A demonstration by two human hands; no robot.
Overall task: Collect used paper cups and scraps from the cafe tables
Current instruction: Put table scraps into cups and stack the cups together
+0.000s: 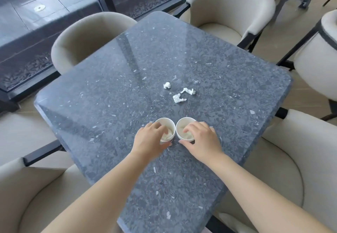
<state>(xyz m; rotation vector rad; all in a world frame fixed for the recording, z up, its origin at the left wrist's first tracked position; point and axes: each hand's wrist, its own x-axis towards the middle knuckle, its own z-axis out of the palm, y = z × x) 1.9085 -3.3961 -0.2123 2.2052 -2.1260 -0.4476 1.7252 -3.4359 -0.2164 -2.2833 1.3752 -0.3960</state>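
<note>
Bright, even daylight fills the scene, coming from the window at the far left. The glossy surface mirrors it as a pale sheen over its far half, cut by a dark stripe of reflected frame. Shadows are soft and faint, with only a thin dark rim under the left cup and right cup. The scraps are blown nearly white, with little detail. The left grip and right grip look slightly smeared. Wide-angle bending curves the surface's edges and the chairs near the borders.

Both forearms appear bare wherever visible.
</note>
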